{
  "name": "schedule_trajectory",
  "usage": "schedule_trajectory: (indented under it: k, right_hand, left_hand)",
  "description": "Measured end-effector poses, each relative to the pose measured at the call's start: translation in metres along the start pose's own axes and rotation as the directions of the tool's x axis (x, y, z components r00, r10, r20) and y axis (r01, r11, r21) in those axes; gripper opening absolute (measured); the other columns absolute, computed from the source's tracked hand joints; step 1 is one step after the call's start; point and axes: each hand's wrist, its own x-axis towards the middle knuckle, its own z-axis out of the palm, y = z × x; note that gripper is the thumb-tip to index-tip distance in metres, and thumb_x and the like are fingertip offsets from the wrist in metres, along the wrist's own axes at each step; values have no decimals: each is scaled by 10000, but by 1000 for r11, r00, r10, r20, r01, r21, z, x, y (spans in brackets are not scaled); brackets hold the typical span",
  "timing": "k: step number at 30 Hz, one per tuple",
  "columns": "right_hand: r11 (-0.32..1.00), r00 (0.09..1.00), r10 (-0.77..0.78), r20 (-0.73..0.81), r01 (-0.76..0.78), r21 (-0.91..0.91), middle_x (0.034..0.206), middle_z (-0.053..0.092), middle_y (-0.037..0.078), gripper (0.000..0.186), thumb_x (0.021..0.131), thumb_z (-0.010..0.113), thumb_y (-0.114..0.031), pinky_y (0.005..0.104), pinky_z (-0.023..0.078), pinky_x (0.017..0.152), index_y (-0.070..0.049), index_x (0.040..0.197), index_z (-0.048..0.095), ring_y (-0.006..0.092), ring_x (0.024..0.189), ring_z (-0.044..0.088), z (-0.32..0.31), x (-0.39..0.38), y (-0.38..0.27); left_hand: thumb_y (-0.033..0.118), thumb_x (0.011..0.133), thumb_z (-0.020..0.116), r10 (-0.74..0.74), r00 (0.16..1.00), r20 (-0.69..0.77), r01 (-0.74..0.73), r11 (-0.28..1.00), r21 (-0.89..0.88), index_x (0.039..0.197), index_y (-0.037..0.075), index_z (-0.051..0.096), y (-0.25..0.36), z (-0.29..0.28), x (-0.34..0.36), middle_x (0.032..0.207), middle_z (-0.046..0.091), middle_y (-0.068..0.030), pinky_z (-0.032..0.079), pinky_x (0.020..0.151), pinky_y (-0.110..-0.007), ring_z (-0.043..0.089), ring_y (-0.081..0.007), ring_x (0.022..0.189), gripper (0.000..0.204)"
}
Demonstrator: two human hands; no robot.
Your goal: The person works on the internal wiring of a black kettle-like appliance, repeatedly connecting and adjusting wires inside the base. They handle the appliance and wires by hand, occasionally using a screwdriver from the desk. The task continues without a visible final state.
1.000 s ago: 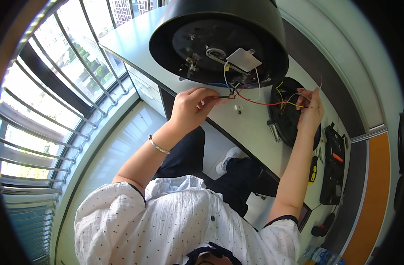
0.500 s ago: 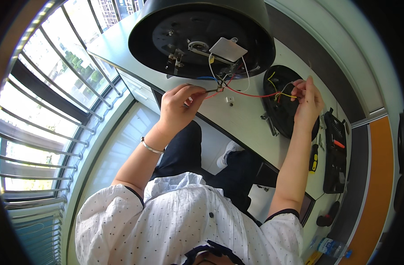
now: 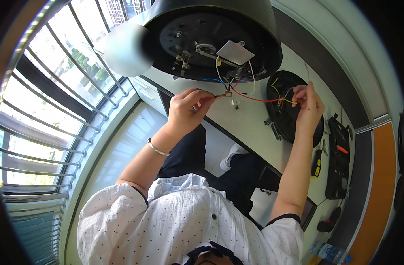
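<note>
A black round appliance housing lies tipped on the table, its inside facing me, with metal brackets and a flat grey plate in view. Wires in blue, white and red come out of its lower edge. My left hand pinches a thin strip-like piece by a small brown part at those wires. Pinched in my right hand are thin wires, a yellow wire among them; a red wire stretches between the two sides. Under my right hand lies a black oval cover.
A small white block sits on the white table. On the right are a yellow-and-black screwdriver, a black tool case and a plastic bottle. A barred window is at left.
The whole view has shifted slightly, with things sitting a little lower and further right. Both hands keep their pinches at the wires; nothing has been let go.
</note>
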Motion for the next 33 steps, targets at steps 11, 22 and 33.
schedule_trajectory:
  k: [11, 22, 33]
  right_hand:
    - [998, 993, -51, 111, 55, -35, 718, 596, 108, 391, 907, 565, -216, 220, 365, 493, 22, 597, 566, 112, 596, 512, -1, -2, 4]
    - [992, 967, -110, 232, 122, -40, 710, 585, 57, 294, 871, 607, -152, 203, 370, 503, 17, 630, 596, 82, 592, 511, -2, -2, 5]
    - [989, 965, -109, 237, 128, -68, 699, 588, 40, 284, 861, 629, -181, 200, 357, 509, -6, 638, 604, 65, 585, 504, -3, -2, 6]
  left_hand:
    - [-2, 749, 685, -16, 1000, 11, 16, 1000, -7, 846, 23, 657, 2, -2, 0, 739, 630, -72, 494, 476, -249, 614, -173, 570, 104]
    - [-72, 758, 661, -80, 996, 50, 81, 996, -20, 884, -20, 652, 7, -1, 1, 806, 651, -85, 520, 592, -218, 647, -150, 669, 137]
    - [-57, 758, 668, -57, 997, 45, 58, 998, -23, 870, -15, 650, 7, 0, 0, 785, 641, -81, 499, 563, -219, 635, -144, 650, 120]
